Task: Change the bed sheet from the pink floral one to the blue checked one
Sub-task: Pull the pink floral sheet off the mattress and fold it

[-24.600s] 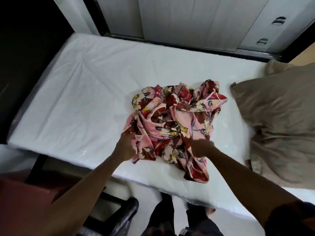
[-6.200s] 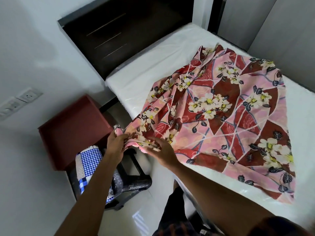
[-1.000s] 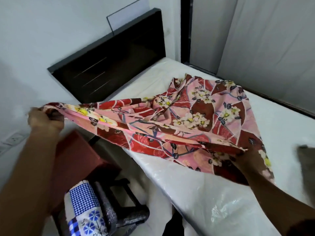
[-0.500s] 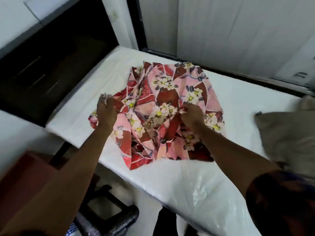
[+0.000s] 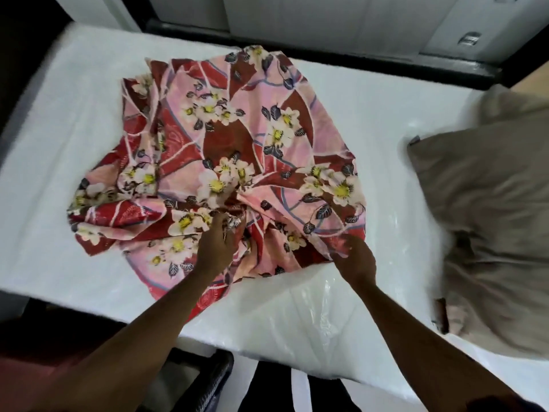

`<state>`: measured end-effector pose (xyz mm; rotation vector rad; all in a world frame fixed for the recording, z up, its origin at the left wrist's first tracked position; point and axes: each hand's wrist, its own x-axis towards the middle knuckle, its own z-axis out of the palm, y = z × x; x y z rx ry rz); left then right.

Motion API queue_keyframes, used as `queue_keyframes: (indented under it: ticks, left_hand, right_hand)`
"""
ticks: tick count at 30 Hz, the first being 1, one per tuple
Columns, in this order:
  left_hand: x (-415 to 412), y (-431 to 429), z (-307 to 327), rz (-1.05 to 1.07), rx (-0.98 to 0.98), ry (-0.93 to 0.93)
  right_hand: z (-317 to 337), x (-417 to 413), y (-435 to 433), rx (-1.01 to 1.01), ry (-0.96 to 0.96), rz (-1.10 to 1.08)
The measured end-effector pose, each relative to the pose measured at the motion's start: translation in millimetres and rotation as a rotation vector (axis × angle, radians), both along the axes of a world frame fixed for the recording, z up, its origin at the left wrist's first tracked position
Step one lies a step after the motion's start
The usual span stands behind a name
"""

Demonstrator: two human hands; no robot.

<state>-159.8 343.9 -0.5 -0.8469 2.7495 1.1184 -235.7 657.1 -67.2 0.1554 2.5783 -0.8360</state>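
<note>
you have the pink floral sheet (image 5: 237, 162) off the bed: it lies as a loose, crumpled heap in the middle of the bare white mattress (image 5: 371, 120), tucked in nowhere, with one flap hanging over the near edge towards you. the mattress shows its own white surface all round the heap, with a shiny plastic wrap along the near side. your left hand (image 5: 218, 248) is sunk into the bunched cloth at the near middle of the heap, its fingers (image 5: 228, 230) curled into the folds and gripping a gather of the fabric. your right hand (image 5: 355, 260) sits at the heap's near right corner, and its fingers look closed on the hem there, though most of them are hidden under the back of the hand. a beige pillow (image 5: 490, 218) lies on the mattress to the right, apart from the sheet. so the stripping looks done, and the step in hand seems to be gathering or rough folding the old sheet so it can leave the bed. most of the job is left, as far as i can judge: the floral sheet has to come off the mattress and be put aside, and the blue checked one, which is nowhere in this view, has to be fetched, spread, squared to the corners and tucked, with the pillow moved clear of it or lifted while you do.
</note>
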Motion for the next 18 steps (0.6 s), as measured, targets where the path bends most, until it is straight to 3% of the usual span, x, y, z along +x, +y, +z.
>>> queue_keyframes:
  ticks: [6,8,11,13,18]
  left_hand:
    - [-3,2,-13,-0.077,-0.045,0.120]
    - [4,-4,-18,-0.137,-0.086,0.073]
    - [21,-16,-20,-0.076,-0.113,-0.018]
    - [37,-30,-18,0.032,-0.107,-0.037]
    - [92,-73,-6,0.056,-0.161,0.000]
  right_hand:
    - [-14,-4,-43,0.053,0.038,0.391]
    - [-17,-15,-64,0.149,0.055,0.490]
    - [-22,-35,-74,0.209,0.049,0.471]
    - [-15,-49,-71,0.198,0.076,0.295]
    - [-26,-85,18,0.019,0.069,-0.700]
